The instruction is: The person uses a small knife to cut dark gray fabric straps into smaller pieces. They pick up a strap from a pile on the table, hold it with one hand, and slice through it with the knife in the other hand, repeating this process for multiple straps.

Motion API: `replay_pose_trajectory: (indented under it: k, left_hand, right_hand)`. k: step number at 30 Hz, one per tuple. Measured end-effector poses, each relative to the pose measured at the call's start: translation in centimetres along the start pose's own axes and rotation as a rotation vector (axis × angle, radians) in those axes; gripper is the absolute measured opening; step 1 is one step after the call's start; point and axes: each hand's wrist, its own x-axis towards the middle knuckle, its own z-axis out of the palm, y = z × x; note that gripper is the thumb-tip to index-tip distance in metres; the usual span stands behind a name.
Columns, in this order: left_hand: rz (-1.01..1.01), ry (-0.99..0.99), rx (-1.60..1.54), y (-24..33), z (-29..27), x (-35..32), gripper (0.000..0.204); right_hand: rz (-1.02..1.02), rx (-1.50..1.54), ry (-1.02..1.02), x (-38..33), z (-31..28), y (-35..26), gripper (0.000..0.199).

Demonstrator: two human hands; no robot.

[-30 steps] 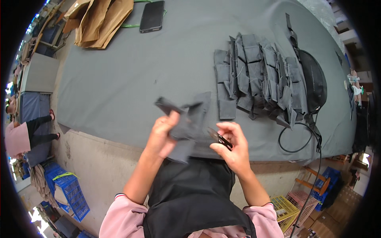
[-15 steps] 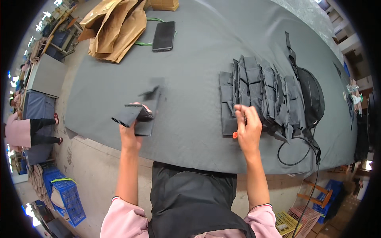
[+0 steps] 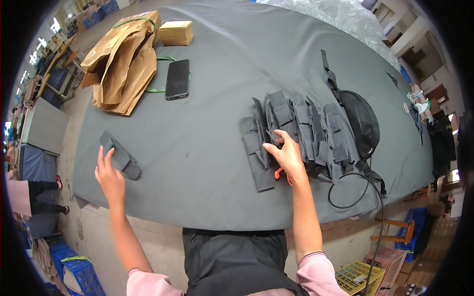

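Observation:
My left hand (image 3: pixel 111 178) has its fingers stretched out at the near edge of a small folded dark grey fabric piece (image 3: pixel 129 162), which lies flat on the left of the table. Over the left part of a row of overlapping grey fabric pieces with sewn pockets (image 3: pixel 301 123), my right hand (image 3: pixel 287 157) holds its thumb and index finger apart. The other fingers curl around a small orange-handled tool (image 3: pixel 278 173), whose loops stick out below the palm; the rest of it is mostly hidden.
A black pouch bag (image 3: pixel 363 123) with a strap and a black cable (image 3: pixel 340 204) lies right of the row. Further back are a phone (image 3: pixel 177 79), a crumpled brown paper bag (image 3: pixel 126 69) and a stack of tan cards (image 3: pixel 176 34). The grey-covered table (image 3: pixel 197 163) has a rounded near edge.
My left hand has let go of the fabric piece, which now lies at the table's left. My right thumb and index finger have spread apart over the row. The whole view has shifted.

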Motion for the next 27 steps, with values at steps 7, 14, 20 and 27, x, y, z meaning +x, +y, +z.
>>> replay_pose_trajectory:
  k: [7, 14, 20, 27]
  left_hand:
    - [-0.228, -0.651, -1.442, 16.7, 2.2, -4.9, 0.024]
    - [-0.673, -0.925, -1.869, 23.3, 4.6, -7.0, 0.047]
    - [-0.626, -0.942, -1.853, 21.9, 4.5, -8.1, 0.043]
    - [-0.679, -1.000, -2.257, 20.7, 3.9, -7.7, 0.041]
  right_hand:
    - [0.040, 0.359, -0.028, -1.5, 0.1, -0.1, 0.029]
    - [-0.369, 0.290, 0.156, -10.3, 2.8, -1.8, 0.022]
    - [-0.242, 0.429, 0.062, -12.0, 4.8, -1.0, 0.019]
    - [0.310, 1.173, -0.260, -12.5, 4.5, -1.5, 0.012]
